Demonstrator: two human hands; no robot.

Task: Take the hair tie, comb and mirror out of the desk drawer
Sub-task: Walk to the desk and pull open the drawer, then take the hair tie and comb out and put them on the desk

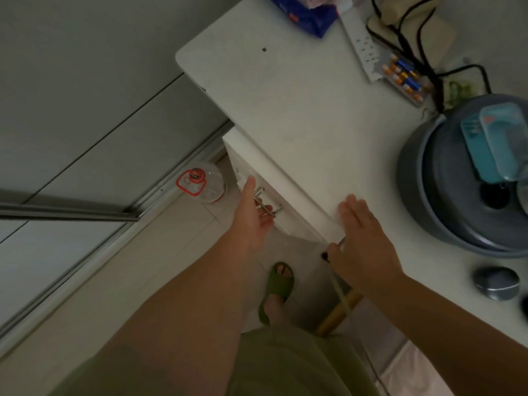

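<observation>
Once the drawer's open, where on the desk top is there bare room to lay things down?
The widest bare patch of the desk top runs from its front edge back to the blue packet, left of the power strip. The right side is crowded: battery box, cables, grey round appliance. The right hand rests at the front edge.

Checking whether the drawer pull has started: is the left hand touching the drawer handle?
Touching. The head view shows the left hand with its fingers curled around the metal drawer handle.

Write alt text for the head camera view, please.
A person's left hand grips the metal drawer handle under a white desk, while the right hand rests flat on the desk's front edge; the drawer looks closed.
</observation>
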